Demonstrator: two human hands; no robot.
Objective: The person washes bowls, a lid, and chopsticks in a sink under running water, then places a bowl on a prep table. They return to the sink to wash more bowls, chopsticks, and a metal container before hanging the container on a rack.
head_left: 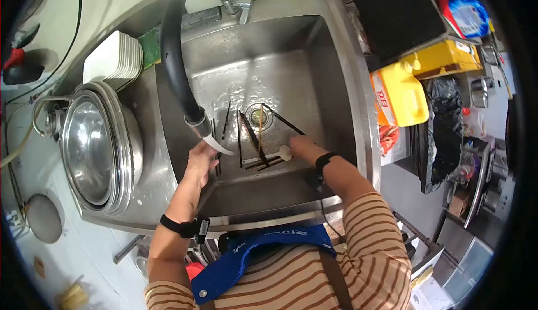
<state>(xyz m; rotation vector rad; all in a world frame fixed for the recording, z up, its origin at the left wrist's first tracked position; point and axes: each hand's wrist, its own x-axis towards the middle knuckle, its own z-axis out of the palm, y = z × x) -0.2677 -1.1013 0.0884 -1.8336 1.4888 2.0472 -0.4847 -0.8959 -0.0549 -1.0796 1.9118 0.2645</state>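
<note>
My left hand (pixel 200 163) is at the left side of the sink basin, just below the tap spout (pixel 196 120). Its fingers curl around a few dark chopsticks (pixel 219 167), partly hidden by the hand. A white stream, apparently water, curves from the spout past the fingers. Over the basin's right side, my right hand (pixel 303 145) is closed at the end of a black chopstick (pixel 283 119). Beside those fingers is a pale spoon (pixel 285 153). More black chopsticks (pixel 240 140) and a light brown one (pixel 260 128) lie around the drain (pixel 258 117).
Stacked metal bowls (pixel 89 142) and white rectangular dishes (pixel 115 58) stand left of the basin, near a green scouring pad (pixel 149 47). To the right are a yellow jug (pixel 400 94) and a bin lined with a black bag (pixel 443 142). The black tap hose (pixel 172 46) arches over the basin.
</note>
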